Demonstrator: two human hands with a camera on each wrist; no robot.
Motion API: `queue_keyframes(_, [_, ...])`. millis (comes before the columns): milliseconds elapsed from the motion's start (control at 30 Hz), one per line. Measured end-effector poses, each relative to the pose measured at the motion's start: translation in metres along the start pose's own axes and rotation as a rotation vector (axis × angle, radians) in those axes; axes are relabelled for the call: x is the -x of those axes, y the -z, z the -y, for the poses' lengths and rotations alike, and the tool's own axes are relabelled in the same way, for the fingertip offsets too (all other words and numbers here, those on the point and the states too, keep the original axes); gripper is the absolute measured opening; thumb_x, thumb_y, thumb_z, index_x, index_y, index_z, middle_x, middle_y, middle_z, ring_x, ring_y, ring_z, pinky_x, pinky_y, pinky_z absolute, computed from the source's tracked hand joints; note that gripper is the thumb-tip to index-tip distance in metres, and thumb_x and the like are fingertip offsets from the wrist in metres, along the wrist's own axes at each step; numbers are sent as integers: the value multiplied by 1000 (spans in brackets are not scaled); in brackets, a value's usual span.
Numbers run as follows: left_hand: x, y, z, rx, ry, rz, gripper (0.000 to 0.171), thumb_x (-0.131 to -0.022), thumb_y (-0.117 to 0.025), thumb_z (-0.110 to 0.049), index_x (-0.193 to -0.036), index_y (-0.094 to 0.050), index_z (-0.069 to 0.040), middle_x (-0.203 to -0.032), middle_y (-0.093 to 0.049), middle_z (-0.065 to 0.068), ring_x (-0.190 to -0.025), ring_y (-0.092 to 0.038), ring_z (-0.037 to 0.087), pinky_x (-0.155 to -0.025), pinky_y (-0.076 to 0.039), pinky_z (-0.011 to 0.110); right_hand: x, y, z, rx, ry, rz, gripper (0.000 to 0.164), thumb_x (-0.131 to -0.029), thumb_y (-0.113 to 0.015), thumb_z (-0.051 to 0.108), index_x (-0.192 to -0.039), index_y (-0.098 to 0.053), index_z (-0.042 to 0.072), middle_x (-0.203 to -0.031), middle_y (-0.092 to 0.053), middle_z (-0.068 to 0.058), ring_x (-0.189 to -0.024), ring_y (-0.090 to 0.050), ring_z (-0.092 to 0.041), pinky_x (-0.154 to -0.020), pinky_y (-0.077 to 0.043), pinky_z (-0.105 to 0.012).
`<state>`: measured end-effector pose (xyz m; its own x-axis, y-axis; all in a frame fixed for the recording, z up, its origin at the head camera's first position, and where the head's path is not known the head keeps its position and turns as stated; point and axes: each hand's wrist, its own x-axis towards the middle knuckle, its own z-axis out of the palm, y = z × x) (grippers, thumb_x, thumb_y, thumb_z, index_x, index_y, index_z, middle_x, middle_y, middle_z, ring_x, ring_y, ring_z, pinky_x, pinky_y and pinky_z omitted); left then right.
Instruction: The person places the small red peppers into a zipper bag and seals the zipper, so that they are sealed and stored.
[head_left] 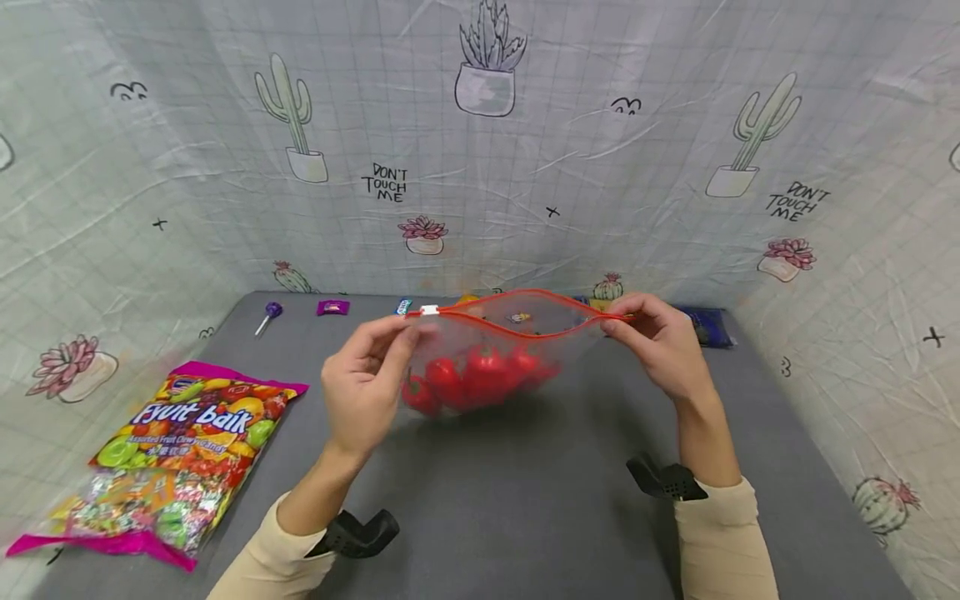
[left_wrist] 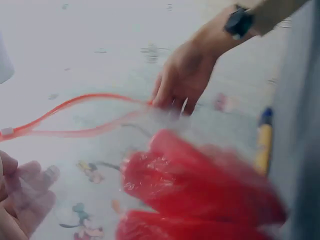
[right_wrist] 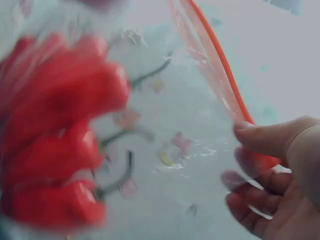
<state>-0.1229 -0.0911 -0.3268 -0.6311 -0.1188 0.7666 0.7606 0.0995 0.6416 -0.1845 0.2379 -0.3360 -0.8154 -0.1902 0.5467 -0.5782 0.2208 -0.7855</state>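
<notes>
Held up above the grey table is a clear zip bag (head_left: 536,336) with an orange-red zip edge and a white slider (head_left: 430,311) near its left end. Several red peppers (head_left: 483,375) with green stems lie in the bottom of the bag, blurred in both wrist views. My left hand (head_left: 367,379) pinches the zip edge at the left end, just by the slider. At the opposite end, my right hand (head_left: 663,346) pinches the zip edge between thumb and fingers. Between the hands the bag's mouth gapes apart.
On the left lies a large fruit candy bag (head_left: 195,433). Along the table's back are a purple lollipop (head_left: 268,315), a small purple wrapped candy (head_left: 333,307) and a dark blue packet (head_left: 708,327), with other small packets partly behind the bag. A printed curtain (head_left: 480,167) surrounds the table.
</notes>
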Motion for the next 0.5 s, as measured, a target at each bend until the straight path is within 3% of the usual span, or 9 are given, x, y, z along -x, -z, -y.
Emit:
queue_keyframes(100, [-7,0,-5,152,88,-44,17,-88,-56,6,-104,-62,9,-95,-72,18,-88,-71,24,-80,-58,33,5,-1,19,-148,102,-120,16,-80,-63,-14,-94,-62,-8,-92,-66,-2,-72,-63,-12,-68,-55,-17])
queue_keyframes(233, [-10,-3,-1,241,202,-65,19,-92,-56,-4,-106,-61,9,-94,-73,12,-89,-71,26,-85,-56,38,9,-4,36,-229,188,-181,17,-77,-63,-18,-93,-60,-16,-90,-67,-6,-70,-65,-12,-68,-56,-18])
queue_keyframes(400, [-10,-6,17,228,304,-62,21,-93,-57,-10,-107,-62,4,-93,-73,6,-87,-72,22,-85,-56,36,7,-8,48,-75,110,-141,17,-79,-63,-14,-96,-60,-13,-86,-67,2,-71,-66,-9,-67,-54,-14])
queue_keyframes(500, [-10,-7,24,255,309,-83,20,-92,-58,-8,-107,-62,5,-92,-73,8,-86,-72,22,-85,-56,35,7,-10,52,21,49,-137,17,-81,-63,-11,-98,-60,-11,-84,-67,8,-71,-66,-8,-67,-53,-14])
